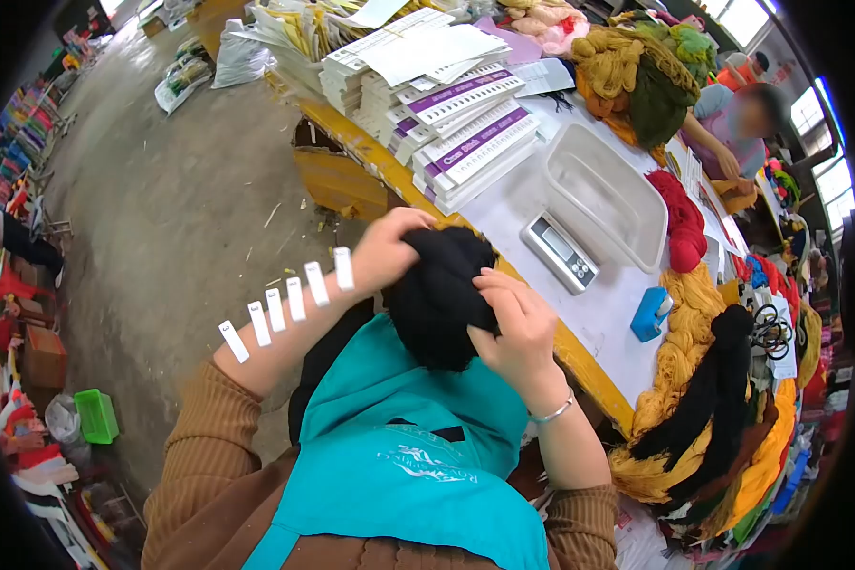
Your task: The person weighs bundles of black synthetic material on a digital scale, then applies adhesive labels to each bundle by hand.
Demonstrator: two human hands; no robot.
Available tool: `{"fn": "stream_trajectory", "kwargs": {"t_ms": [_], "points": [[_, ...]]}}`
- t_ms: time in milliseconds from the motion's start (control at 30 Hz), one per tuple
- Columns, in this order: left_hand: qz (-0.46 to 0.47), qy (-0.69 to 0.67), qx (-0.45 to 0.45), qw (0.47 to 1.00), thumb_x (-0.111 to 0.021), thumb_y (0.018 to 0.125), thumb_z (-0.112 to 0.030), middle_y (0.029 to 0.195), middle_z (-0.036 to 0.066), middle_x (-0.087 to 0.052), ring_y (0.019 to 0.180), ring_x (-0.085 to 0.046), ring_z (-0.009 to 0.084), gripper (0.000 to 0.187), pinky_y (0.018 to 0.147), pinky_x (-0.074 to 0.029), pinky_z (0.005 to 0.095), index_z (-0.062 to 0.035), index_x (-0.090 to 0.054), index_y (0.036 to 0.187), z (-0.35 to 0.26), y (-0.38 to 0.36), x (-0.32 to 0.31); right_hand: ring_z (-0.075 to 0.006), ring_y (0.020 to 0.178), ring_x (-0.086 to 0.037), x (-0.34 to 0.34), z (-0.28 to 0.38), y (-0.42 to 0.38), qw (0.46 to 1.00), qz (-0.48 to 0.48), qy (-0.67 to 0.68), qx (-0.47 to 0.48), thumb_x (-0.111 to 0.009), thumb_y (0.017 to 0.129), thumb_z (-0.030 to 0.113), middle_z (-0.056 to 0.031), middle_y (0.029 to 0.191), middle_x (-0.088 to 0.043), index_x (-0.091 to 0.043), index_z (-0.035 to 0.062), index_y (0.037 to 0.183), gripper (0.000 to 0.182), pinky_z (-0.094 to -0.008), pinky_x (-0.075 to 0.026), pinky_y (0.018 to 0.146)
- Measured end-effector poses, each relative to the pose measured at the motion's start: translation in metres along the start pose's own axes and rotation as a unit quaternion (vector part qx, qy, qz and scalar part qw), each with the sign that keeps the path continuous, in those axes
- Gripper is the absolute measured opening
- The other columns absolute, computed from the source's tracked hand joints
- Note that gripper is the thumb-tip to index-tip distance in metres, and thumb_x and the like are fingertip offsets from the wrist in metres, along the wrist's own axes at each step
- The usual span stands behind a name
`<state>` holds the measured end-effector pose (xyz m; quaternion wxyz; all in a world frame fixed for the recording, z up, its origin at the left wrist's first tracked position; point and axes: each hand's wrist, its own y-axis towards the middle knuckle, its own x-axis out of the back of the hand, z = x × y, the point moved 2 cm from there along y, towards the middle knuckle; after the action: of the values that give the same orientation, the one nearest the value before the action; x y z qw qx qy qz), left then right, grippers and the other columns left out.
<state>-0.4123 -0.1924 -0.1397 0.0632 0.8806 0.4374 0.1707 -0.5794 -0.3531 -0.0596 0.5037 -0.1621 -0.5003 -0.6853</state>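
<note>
A thick bundle of black yarn [439, 299] is held above my lap, at the table's edge. My left hand [392, 249] grips its upper left side, fingers curled over the top. On the right side my right hand [515, 323] has its fingers bent against the yarn. White labels [295, 298] are stuck in a row along my left forearm. Beyond my hands, a digital scale [560, 251] lies on the table [579, 318], touching or close beside a clear plastic tray [606, 195].
Stacks of printed cards [465, 133] stand at the table's back left. Yellow yarn [689, 332], red yarn [679, 223], a blue dispenser [650, 314] and black scissors [771, 329] lie to the right. Another person [736, 123] works at the far right. A green basket [96, 416] is on the floor.
</note>
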Motion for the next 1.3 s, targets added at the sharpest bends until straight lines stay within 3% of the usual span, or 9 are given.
{"fn": "stream_trajectory", "kwargs": {"t_ms": [33,200,267,433,633,867,1000,1133,1300], "points": [[0.000,-0.326,0.252,0.911,-0.054,0.073,0.007,0.119,0.012,-0.064,0.112,-0.061,0.0239,0.042,0.100,-0.047,0.0349,-0.0001,-0.063,0.113,-0.009,0.001,0.007,-0.0326,0.102,-0.066,0.007,0.000,0.000,0.998,-0.009,0.038,0.041,-0.072,0.058,0.002,-0.0128,0.103,-0.069,-0.062,0.0017,0.091,0.035,-0.0406,-0.053,0.089],[0.098,-0.659,0.230,0.710,-0.050,0.084,0.001,0.122,0.015,-0.063,0.116,-0.060,0.0260,0.039,0.105,-0.046,0.0396,0.0021,-0.056,0.123,-0.019,-0.012,0.005,-0.0188,0.107,-0.061,0.017,-0.010,-0.016,0.840,0.040,0.484,-0.241,-0.059,0.069,-0.006,-0.0077,0.111,-0.065,-0.060,-0.0029,0.103,0.034,-0.0316,-0.045,0.097],[0.187,-0.576,0.203,0.770,-0.050,0.075,0.000,0.128,0.015,-0.058,0.119,-0.057,0.0237,0.061,0.105,-0.044,0.0386,-0.0011,-0.047,0.136,-0.014,-0.011,0.002,-0.0166,0.095,-0.062,0.014,-0.023,-0.014,0.693,-0.043,0.644,-0.320,-0.057,0.067,-0.007,-0.0043,0.102,-0.063,-0.060,-0.0047,0.105,0.038,-0.0274,-0.047,0.090],[0.124,-0.254,0.054,0.958,-0.053,0.079,-0.015,0.142,0.012,-0.048,0.133,-0.045,0.0198,0.065,0.112,-0.032,0.0312,-0.0025,-0.042,0.142,-0.057,0.021,0.016,-0.0235,0.074,-0.064,0.049,-0.013,0.040,0.973,0.057,0.203,-0.091,-0.064,0.067,0.001,-0.0166,0.081,-0.061,-0.059,-0.0026,0.102,0.035,-0.0312,-0.051,0.074],[0.328,-0.266,0.102,0.901,-0.042,0.104,-0.046,0.101,0.010,-0.069,0.095,-0.064,0.0161,0.055,0.091,-0.049,0.0290,0.0034,-0.062,0.116,-0.079,0.015,-0.006,-0.0295,0.076,-0.071,0.041,0.002,0.081,0.940,0.262,0.196,-0.094,-0.067,0.067,0.006,-0.0197,0.079,-0.068,-0.063,-0.0007,0.102,0.036,-0.0354,-0.053,0.068],[0.416,-0.398,0.166,0.801,-0.056,0.092,-0.059,0.094,0.015,-0.070,0.071,-0.071,0.0240,0.068,0.066,-0.060,0.0345,0.0055,-0.060,0.114,-0.098,0.017,-0.009,-0.0200,0.103,-0.064,0.050,-0.010,0.076,0.937,0.088,0.329,-0.076,-0.066,0.075,0.012,-0.0116,0.110,-0.067,-0.061,0.0012,0.116,0.042,-0.0368,-0.049,0.092],[0.311,-0.320,0.005,0.895,-0.061,0.096,-0.025,0.127,0.008,-0.063,0.118,-0.058,0.0161,0.047,0.102,-0.045,0.0329,0.0011,-0.053,0.134,-0.130,0.023,-0.018,-0.0247,0.112,-0.061,0.053,-0.045,0.047,0.861,-0.168,0.462,-0.132,-0.053,0.090,0.011,-0.0164,0.116,-0.065,-0.057,-0.0061,0.116,0.032,-0.0381,-0.046,0.099],[0.221,0.130,-0.367,0.894,-0.074,0.081,-0.044,0.159,0.018,-0.027,0.147,-0.027,0.0319,0.088,0.118,-0.021,0.0460,-0.0036,-0.037,0.149,-0.161,0.033,-0.015,-0.0266,0.122,-0.055,0.023,-0.027,0.020,0.764,-0.106,0.634,-0.065,-0.053,0.085,0.014,-0.0179,0.128,-0.058,-0.050,-0.0091,0.129,0.050,-0.0400,-0.040,0.107],[0.208,-0.302,-0.037,0.930,-0.066,0.085,-0.055,0.159,0.014,-0.026,0.138,-0.041,0.0255,0.096,0.112,-0.037,0.0412,0.0008,-0.025,0.151,-0.136,0.025,-0.034,-0.0096,0.093,-0.062,0.008,-0.002,0.011,0.757,-0.050,0.611,-0.227,-0.063,0.091,0.004,-0.0051,0.103,-0.068,-0.063,-0.0048,0.118,0.029,-0.0262,-0.050,0.084]]}}
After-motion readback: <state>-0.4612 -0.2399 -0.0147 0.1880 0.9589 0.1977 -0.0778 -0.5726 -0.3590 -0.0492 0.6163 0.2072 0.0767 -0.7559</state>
